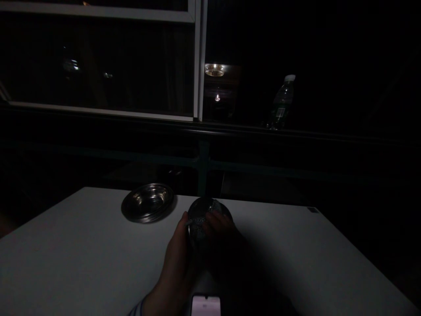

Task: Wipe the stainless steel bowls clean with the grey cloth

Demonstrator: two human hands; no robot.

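In the head view, a round dark metal bowl (199,204) is held over the white table. My left hand (176,256) grips its left edge, with the thumb along the rim. Deep in shadow, my right hand (219,224) reaches over the bowl, fingers bent and pressed down on a grey speckled, cloth-like piece (198,222) inside it. Darkness hides most of the right hand and the bowl's lower part. To the left, a stack of shiny metal bowls (148,202) stands apart from both hands.
A lit phone (205,305) is at the near edge, below my hands. The white table (82,263) spreads to both sides. Beyond it, a plastic bottle (282,104) stands on a dark ledge by the window frame (197,61). A small dark label (312,210) marks the far right corner.
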